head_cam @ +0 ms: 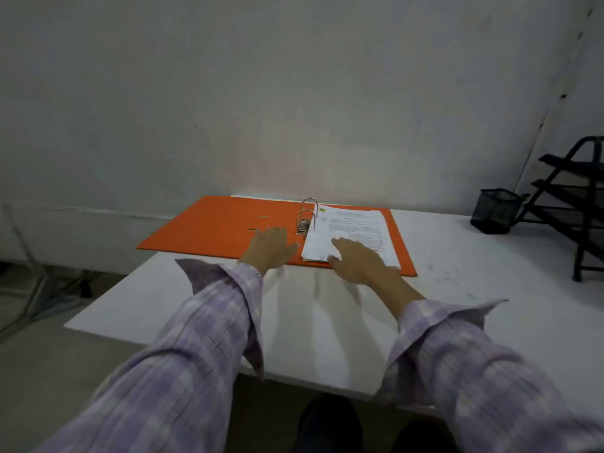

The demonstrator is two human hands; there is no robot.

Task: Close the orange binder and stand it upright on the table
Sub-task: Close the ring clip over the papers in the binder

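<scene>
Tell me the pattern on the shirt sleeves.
A lilac and white plaid check on both sleeves, clearest in the head view.

lilac plaid sleeves, unbuttoned cuffs

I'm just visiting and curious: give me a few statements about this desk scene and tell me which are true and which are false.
1. The orange binder lies open and flat on the table. True.
2. The stack of papers sits on the binder's left half. False: it sits on the right half, right of the metal rings.
3. The right hand rests over the near edge of the papers. True.
4. The left hand is lifting the cover shut. False: it lies flat on the open cover.
5. A black mesh pen cup stands at the far right of the table. True.
</scene>
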